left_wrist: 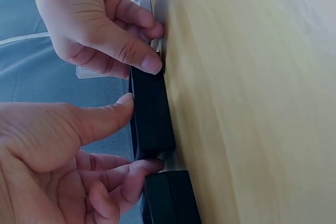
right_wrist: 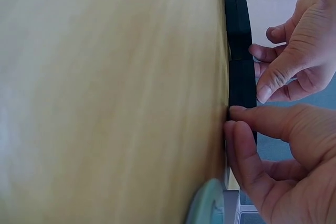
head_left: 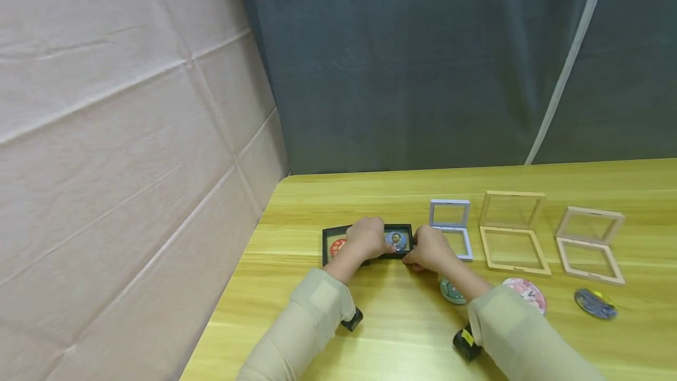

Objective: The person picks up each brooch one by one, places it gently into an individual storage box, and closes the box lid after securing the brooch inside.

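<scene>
A black display frame [head_left: 390,254] lies on the table with a round blue portrait badge [head_left: 395,241] inside it. My left hand [head_left: 366,237] holds its left part; in the left wrist view the left thumb [left_wrist: 113,120] is at the upper edge and the fingers curl by the left end. My right hand [head_left: 431,250] pinches the right front corner, its thumb [right_wrist: 257,116] on the front side and fingertips round the end. Left of it, a second black frame [head_left: 329,251] carries a red badge [head_left: 337,246], partly hidden behind my left hand.
To the right, a lilac frame [head_left: 462,246], a yellow frame [head_left: 515,267] and a pale pink frame [head_left: 589,276] stand unfolded. Nearer me lie a green badge [head_left: 451,291], a pink badge [head_left: 529,294] and a dark blue badge [head_left: 596,304]. A light cloth wall [head_left: 132,193] borders the table's left.
</scene>
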{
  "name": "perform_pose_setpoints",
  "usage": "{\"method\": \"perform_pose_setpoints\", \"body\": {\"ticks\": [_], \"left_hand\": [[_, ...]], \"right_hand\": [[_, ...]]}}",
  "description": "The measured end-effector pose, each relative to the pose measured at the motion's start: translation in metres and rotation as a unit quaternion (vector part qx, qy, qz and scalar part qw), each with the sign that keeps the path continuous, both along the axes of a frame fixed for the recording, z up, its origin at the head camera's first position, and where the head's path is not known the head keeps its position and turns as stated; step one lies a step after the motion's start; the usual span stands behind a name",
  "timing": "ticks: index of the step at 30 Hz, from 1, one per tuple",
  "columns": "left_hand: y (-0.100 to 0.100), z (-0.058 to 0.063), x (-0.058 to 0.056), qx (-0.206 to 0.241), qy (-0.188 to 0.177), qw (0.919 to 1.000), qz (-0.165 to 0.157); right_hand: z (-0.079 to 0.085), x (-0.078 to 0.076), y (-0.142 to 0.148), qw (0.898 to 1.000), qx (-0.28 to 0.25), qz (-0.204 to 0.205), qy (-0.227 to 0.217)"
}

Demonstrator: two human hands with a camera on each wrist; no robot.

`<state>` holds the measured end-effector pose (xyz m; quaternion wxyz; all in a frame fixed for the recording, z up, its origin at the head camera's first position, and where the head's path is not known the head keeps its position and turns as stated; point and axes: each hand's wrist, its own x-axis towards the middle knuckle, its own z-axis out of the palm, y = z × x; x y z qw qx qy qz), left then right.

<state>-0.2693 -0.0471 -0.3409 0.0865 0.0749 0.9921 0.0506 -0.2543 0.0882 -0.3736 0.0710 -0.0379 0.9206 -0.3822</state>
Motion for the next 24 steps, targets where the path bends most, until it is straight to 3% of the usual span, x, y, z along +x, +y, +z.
{"method": "perform_pose_setpoints", "body": {"ticks": [8, 14, 20, 24], "left_hand": [[0.003, 0.001, 0.0, -0.011, -0.012, 0.9999, 0.001], [0.001, 0.003, 0.001, 0.016, -0.02, 0.9996, 0.016], [0.0, 0.005, 0.007, 0.035, 0.01, 0.9985, 0.041], [0.006, 0.008, 0.013, 0.071, 0.025, 0.9969, 0.023]], "right_hand": [[0.008, 0.005, 0.008, 1.0, -0.008, 0.015, 0.005], [0.021, 0.016, 0.025, 0.999, -0.009, 0.039, 0.024], [0.032, 0.03, 0.045, 0.996, 0.014, 0.072, 0.048], [0.034, 0.035, 0.056, 0.993, 0.051, 0.077, 0.071]]}}
